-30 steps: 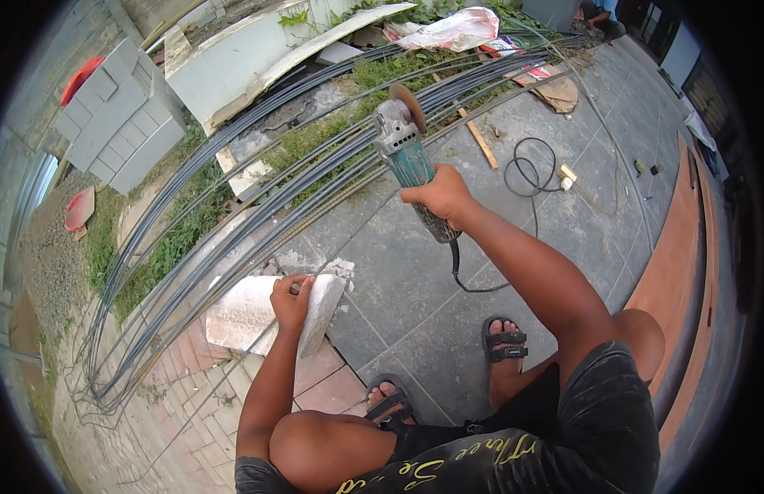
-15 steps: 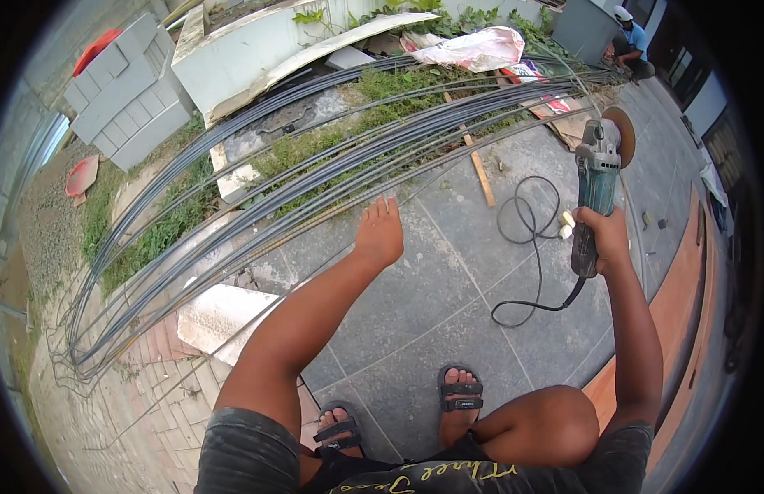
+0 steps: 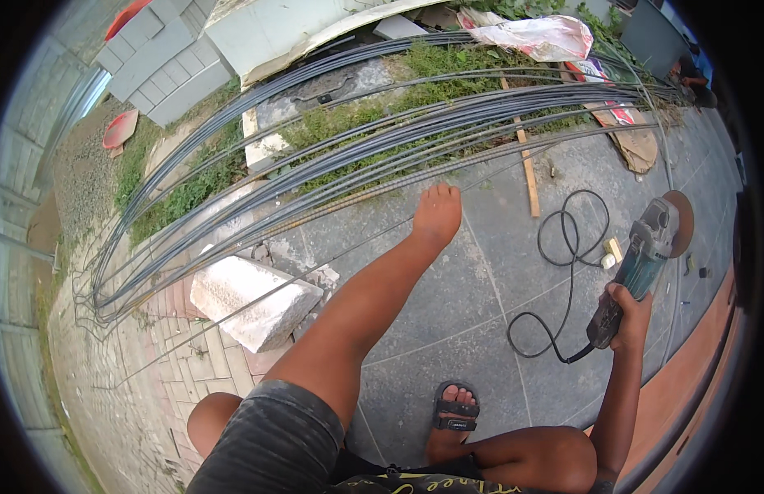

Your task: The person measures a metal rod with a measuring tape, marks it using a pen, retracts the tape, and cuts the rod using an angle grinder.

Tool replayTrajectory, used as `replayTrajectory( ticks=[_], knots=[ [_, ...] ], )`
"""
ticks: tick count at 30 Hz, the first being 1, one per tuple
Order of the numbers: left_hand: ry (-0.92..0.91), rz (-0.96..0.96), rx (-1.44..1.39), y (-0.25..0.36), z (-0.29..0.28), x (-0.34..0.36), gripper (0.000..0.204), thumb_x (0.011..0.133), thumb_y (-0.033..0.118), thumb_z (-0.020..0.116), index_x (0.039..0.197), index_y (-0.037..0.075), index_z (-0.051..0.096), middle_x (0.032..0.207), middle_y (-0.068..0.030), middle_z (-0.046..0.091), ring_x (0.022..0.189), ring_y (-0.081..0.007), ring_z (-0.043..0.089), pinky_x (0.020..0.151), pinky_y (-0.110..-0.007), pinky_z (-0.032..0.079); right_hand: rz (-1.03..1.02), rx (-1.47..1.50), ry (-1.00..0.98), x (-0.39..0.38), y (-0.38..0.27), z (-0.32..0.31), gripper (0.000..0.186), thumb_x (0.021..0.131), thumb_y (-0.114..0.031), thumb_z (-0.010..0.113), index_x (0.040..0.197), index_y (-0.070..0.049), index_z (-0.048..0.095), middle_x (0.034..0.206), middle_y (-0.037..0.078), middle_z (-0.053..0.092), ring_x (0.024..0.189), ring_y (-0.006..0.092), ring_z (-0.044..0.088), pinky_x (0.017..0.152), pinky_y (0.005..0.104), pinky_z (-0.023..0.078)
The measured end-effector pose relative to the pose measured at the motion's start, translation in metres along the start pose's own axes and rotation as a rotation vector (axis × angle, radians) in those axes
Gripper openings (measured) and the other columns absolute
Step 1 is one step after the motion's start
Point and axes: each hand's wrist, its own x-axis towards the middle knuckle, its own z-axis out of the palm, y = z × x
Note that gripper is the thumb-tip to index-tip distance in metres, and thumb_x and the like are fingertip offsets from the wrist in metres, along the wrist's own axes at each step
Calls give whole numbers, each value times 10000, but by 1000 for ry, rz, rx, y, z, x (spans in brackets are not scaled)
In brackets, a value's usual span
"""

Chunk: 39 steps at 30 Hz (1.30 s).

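Observation:
A thin steel rod (image 3: 263, 301) runs up from the paving at lower left, passes under my left hand (image 3: 438, 216) and comes out beyond it. That hand is closed round the rod, its fingers curled with the tips partly hidden. Beside it lies a long bundle of grey steel reinforcing bars (image 3: 374, 152), bent into a loop at the left end. My right hand (image 3: 631, 317) is wrapped round the body of a teal and black angle grinder (image 3: 643, 259). The grinder's brown disc (image 3: 682, 224) points up and away from me, clear of the rod.
The grinder's black cord (image 3: 555, 329) loops over the grey tiles. A white block (image 3: 249, 300) lies by my left forearm. A wooden strip (image 3: 527, 169), a white sack (image 3: 530, 37) and cardboard (image 3: 633, 148) lie farther off. Another person (image 3: 696, 78) crouches at the far right. Brown boards (image 3: 695, 362) lie at right.
The view has shifted left and down. The grinder has swung lower and to the right, its disc tilting right. My left hand stays closed on the rod.

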Motion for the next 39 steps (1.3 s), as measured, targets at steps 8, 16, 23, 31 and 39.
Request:
replayTrajectory(
  ticks=[8, 16, 23, 31, 39],
  knots=[
    [-362, 66, -208, 32, -16, 8, 638, 901, 3, 536, 1511, 39, 355, 1001, -184, 634, 844, -327, 684, 647, -418, 563, -29, 103, -64, 1, 4, -6, 290, 765, -128, 694, 996, 4, 579, 804, 101, 627, 665, 201, 624, 616, 325, 510],
    [-654, 128, -220, 36, -12, 12, 679, 923, 9, 516, 1551, 19, 261, 1090, -234, 655, 945, -364, 695, 705, -449, 575, 6, 132, -68, 6, 20, -32, 330, 792, -172, 672, 1041, 13, 560, 789, 109, 606, 671, 196, 601, 600, 310, 491],
    [-782, 82, -353, 66, -7, -2, 614, 948, 36, 443, 1533, -27, 266, 1065, -237, 676, 961, -381, 692, 737, -480, 568, -30, 134, -32, 5, 23, -34, 304, 816, -194, 669, 1016, 6, 558, 803, 108, 622, 675, 182, 613, 586, 291, 498],
    [-792, 219, -231, 48, -47, 7, 519, 943, 63, 462, 1430, -95, 374, 1048, -245, 704, 974, -402, 698, 750, -502, 568, -44, 193, -103, 3, 16, -23, 379, 799, -177, 672, 1098, 29, 563, 814, 108, 601, 681, 191, 603, 581, 299, 480],
    [-809, 592, 137, 38, -138, 46, 273, 909, 112, 565, 1125, 63, 723, 1116, -136, 722, 1021, -357, 701, 752, -488, 588, -79, 255, -59, -9, 1, -18, 397, 793, -186, 675, 1102, 36, 561, 819, 112, 601, 691, 194, 605, 594, 302, 481]
  ],
)
